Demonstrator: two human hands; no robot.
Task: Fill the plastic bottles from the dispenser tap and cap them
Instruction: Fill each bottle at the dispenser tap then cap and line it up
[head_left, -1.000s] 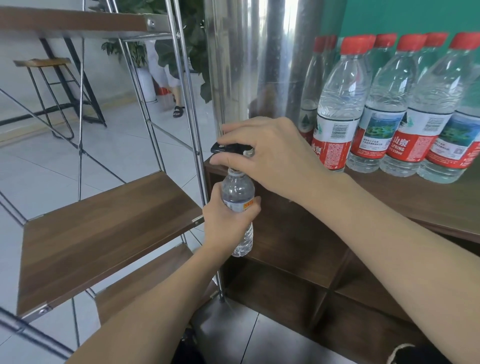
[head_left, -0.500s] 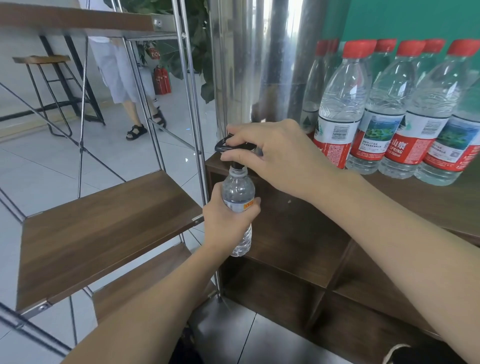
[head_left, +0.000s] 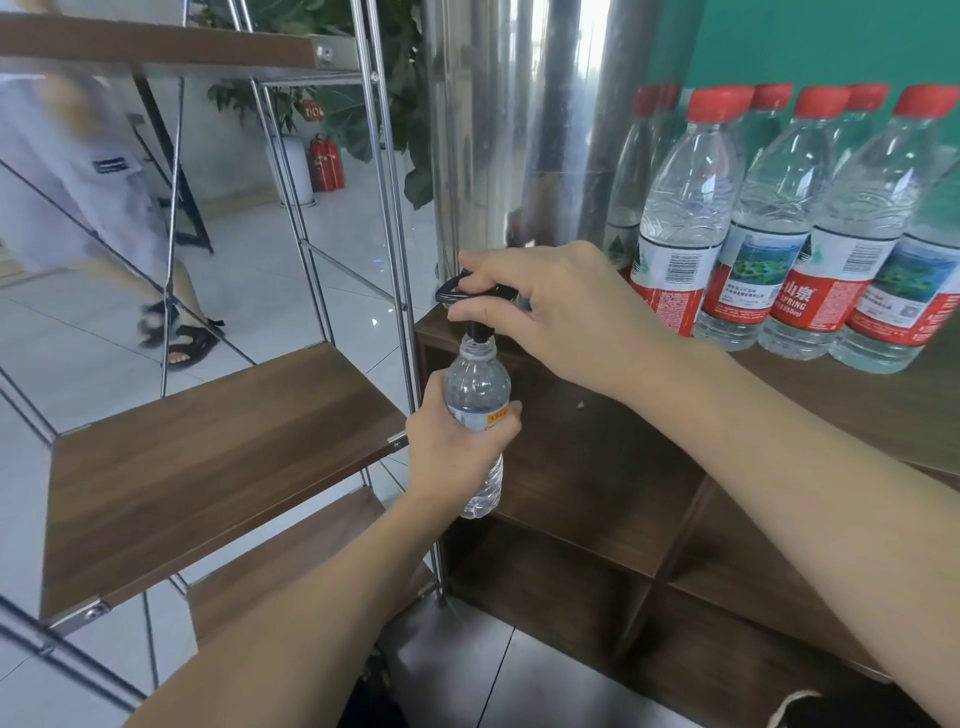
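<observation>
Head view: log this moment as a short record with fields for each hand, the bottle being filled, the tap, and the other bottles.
left hand: left hand grips the small bottle around its middle, upright under the spout
right hand: right hand pinches the black tap lever
small bottle: uncapped, mouth right at the spout; fill level hard to tell
dispenser: steel dispenser stands on the wooden cabinet
other bottles: red-capped bottles stand in rows to the right of the dispenser, caps on
</observation>
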